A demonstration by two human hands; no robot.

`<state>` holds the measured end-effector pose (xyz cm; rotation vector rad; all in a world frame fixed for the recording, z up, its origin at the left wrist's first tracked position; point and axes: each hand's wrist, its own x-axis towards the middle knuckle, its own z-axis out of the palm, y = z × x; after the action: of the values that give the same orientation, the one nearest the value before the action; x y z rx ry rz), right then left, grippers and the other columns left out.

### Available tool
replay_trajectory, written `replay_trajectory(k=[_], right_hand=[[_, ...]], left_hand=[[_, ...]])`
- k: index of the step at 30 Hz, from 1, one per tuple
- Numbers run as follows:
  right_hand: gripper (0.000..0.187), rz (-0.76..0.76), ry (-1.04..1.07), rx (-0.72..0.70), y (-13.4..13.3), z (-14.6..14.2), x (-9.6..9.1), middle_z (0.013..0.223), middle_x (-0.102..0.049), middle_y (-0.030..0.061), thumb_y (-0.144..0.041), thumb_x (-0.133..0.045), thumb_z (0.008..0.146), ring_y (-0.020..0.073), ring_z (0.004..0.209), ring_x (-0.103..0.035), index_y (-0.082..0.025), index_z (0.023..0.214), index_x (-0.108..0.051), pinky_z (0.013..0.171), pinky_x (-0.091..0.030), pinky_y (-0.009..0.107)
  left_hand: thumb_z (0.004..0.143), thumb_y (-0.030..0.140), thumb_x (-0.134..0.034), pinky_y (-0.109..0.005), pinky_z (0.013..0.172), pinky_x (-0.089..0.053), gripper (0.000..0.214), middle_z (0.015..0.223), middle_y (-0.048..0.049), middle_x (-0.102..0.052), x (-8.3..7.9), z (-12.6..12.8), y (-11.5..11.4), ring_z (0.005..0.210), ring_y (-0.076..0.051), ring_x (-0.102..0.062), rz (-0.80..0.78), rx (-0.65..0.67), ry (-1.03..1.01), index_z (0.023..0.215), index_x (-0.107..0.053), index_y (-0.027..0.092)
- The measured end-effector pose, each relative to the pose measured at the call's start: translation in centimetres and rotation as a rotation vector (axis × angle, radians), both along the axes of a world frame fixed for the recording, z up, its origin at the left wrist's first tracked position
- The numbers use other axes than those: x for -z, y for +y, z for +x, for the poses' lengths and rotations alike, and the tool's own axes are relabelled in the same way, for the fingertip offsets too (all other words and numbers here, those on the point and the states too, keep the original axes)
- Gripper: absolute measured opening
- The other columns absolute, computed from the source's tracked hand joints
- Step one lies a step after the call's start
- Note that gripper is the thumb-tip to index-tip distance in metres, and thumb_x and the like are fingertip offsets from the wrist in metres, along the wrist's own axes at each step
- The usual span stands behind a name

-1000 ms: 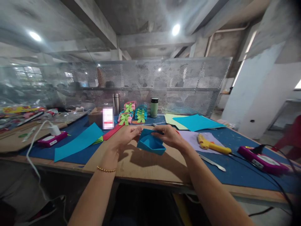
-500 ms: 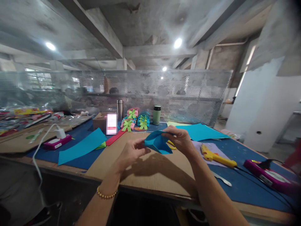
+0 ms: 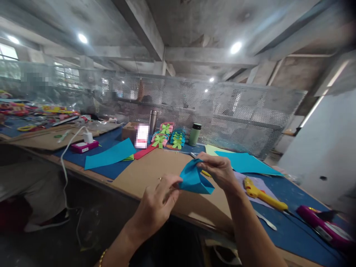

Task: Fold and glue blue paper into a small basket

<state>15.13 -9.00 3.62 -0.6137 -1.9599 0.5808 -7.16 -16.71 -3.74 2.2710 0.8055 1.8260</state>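
A folded piece of blue craft paper (image 3: pixel 196 181) is held in the air above a brown cardboard sheet (image 3: pixel 147 168). My left hand (image 3: pixel 160 196) pinches its left edge between thumb and fingers. At its upper right corner, my right hand (image 3: pixel 218 168) grips it with closed fingers. The paper bends into an open, pocket-like shape. Part of something yellow shows behind it, mostly hidden. Right of my right hand, a yellow hot glue gun (image 3: pixel 263 194) lies partly on a pale purple sheet (image 3: pixel 240 178).
Blue sheets (image 3: pixel 109 155) (image 3: pixel 249 163) lie left and right. Small boxes with green bows (image 3: pixel 177 140), a green tumbler (image 3: pixel 195 134), a steel flask (image 3: pixel 152 121), a lit phone (image 3: pixel 141 136) and a carton (image 3: pixel 129 131) stand at the back. Purple power strips (image 3: pixel 85 147) (image 3: pixel 322 226) lie at both sides.
The view has swung left, so the bench appears shifted right. Both hands keep hold of the blue paper, which has tilted and now shows more of its outer face.
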Motion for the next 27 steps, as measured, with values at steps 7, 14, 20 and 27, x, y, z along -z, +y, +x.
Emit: replay_trajectory(k=[7,14,20,27], right_hand=[[0.016,0.051,0.03,-0.088,-0.5,0.1,-0.2,0.07,-0.063,0.0035,-0.034,-0.076,0.082,0.0185,0.072,-0.057,-0.021,0.073,-0.074,0.068,-0.047,0.035],[0.015,0.073,0.001,-0.116,-0.8,0.2,-0.5,0.071,-0.065,0.0041,-0.036,-0.076,0.082,0.019,0.071,-0.058,-0.022,0.076,-0.077,0.067,-0.048,0.036],[0.013,0.085,-0.028,-0.15,-1.3,0.0,-0.8,0.07,-0.065,0.0041,-0.033,-0.075,0.084,0.0185,0.07,-0.058,-0.022,0.076,-0.076,0.067,-0.047,0.036],[0.017,0.101,-0.058,-0.139,-1.4,-0.2,-0.9,0.07,-0.068,0.0053,-0.036,-0.075,0.083,0.0187,0.069,-0.06,-0.021,0.076,-0.077,0.068,-0.049,0.036]], left_hand=[[0.093,0.009,-0.054,-0.026,0.083,-0.052,0.022,0.098,-0.0026,-0.071,-0.8,-0.4,-2.2,0.091,-0.014,-0.067,-0.04,0.019,-0.038,0.108,-0.06,0.024],[0.095,0.033,-0.056,-0.025,0.063,-0.051,0.019,0.071,-0.0008,-0.068,-3.8,-0.9,-2.7,0.066,-0.014,-0.064,-0.493,0.177,-0.135,0.091,-0.067,0.019],[0.094,0.032,-0.056,-0.024,0.061,-0.048,0.024,0.069,-0.0009,-0.069,-4.7,-1.2,-2.5,0.063,-0.013,-0.062,-0.515,0.152,-0.04,0.08,-0.069,0.017],[0.092,0.03,-0.055,-0.024,0.055,-0.039,0.023,0.064,0.0005,-0.064,-5.5,-1.6,-2.8,0.059,-0.013,-0.056,-0.536,0.09,0.132,0.079,-0.07,0.018]])
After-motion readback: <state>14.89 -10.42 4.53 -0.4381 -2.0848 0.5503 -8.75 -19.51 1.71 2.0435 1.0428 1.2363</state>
